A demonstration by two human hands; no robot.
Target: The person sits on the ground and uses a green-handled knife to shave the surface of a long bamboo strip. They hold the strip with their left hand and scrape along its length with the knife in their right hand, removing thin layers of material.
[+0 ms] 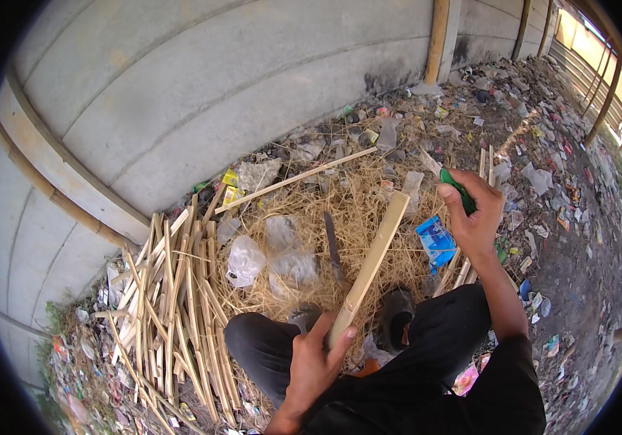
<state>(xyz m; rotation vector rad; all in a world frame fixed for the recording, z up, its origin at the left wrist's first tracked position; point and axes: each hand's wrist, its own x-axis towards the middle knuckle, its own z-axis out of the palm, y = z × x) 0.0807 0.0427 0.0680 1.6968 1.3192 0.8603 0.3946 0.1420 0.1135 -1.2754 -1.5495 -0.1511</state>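
blue packet (435, 243), knife (431, 164) in right hand (479, 210)

Site: outdoor yard, which I occupy as a makeshift workplace. Boundary: grey panelled wall (253, 109), with an upright post (438, 43) against it. Ground: bare dirt (586, 290), thickly strewn with plastic litter (245, 261), one sunlit patch (520, 138). Signs of work: straw-coloured shavings (311, 199) spread in front of me; a pile of split strips (193, 308) to my left.
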